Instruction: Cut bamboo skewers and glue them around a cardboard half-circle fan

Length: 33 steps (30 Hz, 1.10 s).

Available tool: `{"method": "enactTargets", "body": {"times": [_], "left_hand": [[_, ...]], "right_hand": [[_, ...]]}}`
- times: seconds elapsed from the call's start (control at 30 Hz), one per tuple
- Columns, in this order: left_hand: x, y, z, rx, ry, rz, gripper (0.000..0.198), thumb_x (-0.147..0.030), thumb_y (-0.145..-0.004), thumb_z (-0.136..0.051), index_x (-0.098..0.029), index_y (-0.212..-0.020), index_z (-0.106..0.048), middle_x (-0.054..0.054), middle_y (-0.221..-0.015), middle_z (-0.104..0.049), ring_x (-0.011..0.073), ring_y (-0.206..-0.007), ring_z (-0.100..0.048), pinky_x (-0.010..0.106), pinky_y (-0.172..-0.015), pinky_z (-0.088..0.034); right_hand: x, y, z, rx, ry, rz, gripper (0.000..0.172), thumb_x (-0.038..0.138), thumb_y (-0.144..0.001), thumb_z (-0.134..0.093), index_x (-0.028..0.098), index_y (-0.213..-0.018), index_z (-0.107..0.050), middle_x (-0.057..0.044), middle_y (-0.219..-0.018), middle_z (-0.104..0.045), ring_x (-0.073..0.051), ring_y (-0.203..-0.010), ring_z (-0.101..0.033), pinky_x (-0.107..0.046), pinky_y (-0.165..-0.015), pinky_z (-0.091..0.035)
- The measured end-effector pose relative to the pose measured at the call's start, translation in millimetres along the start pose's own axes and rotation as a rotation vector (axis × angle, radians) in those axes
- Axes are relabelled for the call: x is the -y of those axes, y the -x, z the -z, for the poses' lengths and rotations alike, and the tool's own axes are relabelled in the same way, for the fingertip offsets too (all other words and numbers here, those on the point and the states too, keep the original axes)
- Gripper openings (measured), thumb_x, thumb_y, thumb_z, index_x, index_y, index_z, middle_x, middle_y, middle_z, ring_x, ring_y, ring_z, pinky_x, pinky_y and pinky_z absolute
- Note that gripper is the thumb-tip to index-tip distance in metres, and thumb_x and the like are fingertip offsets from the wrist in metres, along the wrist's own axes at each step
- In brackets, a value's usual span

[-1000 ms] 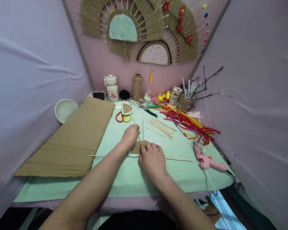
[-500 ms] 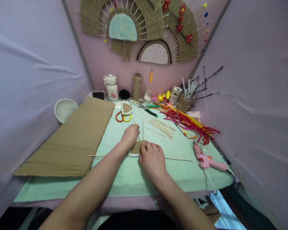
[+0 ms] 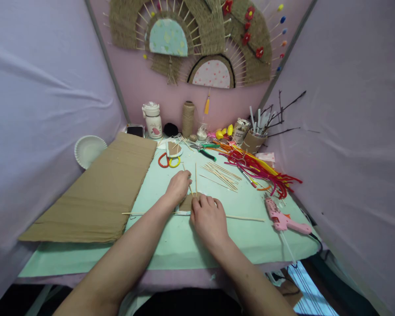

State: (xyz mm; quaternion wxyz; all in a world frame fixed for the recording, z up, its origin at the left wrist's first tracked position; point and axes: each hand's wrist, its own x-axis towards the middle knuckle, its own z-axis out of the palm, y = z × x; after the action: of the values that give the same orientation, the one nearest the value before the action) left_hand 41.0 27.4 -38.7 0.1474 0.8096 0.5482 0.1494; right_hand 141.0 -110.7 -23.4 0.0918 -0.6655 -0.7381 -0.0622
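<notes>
My left hand pinches a thin bamboo stick, its lower end against the upper edge of a small brown cardboard piece. My right hand lies over the right part of that cardboard, fingers bent and pressing it to the table; its underside is hidden. Another bamboo stick stands out from the same edge, just right of the first. Along the cardboard's lower edge runs a long stick, reaching out to both sides, with a pale strip beside it.
Loose bamboo sticks lie beyond my right hand. A large cardboard sheet covers the table's left. At right are a pink glue gun and red and yellow pipe cleaners. Scissors, pliers and a twine spool stand farther back.
</notes>
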Motion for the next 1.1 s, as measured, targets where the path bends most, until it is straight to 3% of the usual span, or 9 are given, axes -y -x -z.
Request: {"method": "enactTargets", "body": {"times": [0.57,0.73,0.93,1.1], "left_hand": [[1,2,1.9,-0.050,0.013,-0.013,0.025,-0.021,-0.091,-0.051,-0.016,-0.113,-0.062,0.010,-0.107,-0.066,0.0235,-0.102,-0.061,0.032,-0.087,-0.046],[-8,12,17.5,-0.105,-0.004,-0.049,0.025,-0.021,-0.092,-0.052,-0.015,-0.114,-0.061,0.010,-0.104,-0.065,0.0238,-0.102,-0.060,0.033,-0.088,-0.046],[-44,13,52.9,-0.090,-0.033,-0.317,0.022,-0.018,-0.089,-0.056,-0.018,-0.111,-0.061,0.008,-0.110,-0.061,0.0226,-0.105,-0.058,0.033,-0.092,-0.045],[-76,-27,40.2,0.161,-0.192,-0.626,0.024,-0.007,-0.080,-0.058,-0.017,-0.101,-0.064,0.010,-0.109,-0.062,0.0243,-0.108,-0.057,0.035,-0.094,-0.044]], "right_hand": [[-2,4,3,-0.060,-0.072,-0.049,0.015,0.022,-0.091,-0.051,0.018,-0.099,-0.063,-0.008,-0.096,-0.062,-0.024,-0.091,-0.054,-0.039,-0.086,-0.037],[-20,16,6,-0.127,-0.122,-0.062,0.012,0.022,-0.089,-0.056,0.018,-0.098,-0.062,-0.007,-0.093,-0.063,-0.023,-0.089,-0.053,-0.037,-0.086,-0.037],[-53,25,0,-0.322,-0.249,-0.099,0.015,0.020,-0.092,-0.050,0.017,-0.098,-0.064,-0.007,-0.093,-0.067,-0.022,-0.091,-0.058,-0.040,-0.096,-0.037],[-57,29,-2,-0.519,-0.420,-0.016,0.016,0.015,-0.092,-0.047,0.019,-0.094,-0.063,-0.004,-0.091,-0.069,-0.016,-0.089,-0.061,-0.041,-0.105,-0.033]]}}
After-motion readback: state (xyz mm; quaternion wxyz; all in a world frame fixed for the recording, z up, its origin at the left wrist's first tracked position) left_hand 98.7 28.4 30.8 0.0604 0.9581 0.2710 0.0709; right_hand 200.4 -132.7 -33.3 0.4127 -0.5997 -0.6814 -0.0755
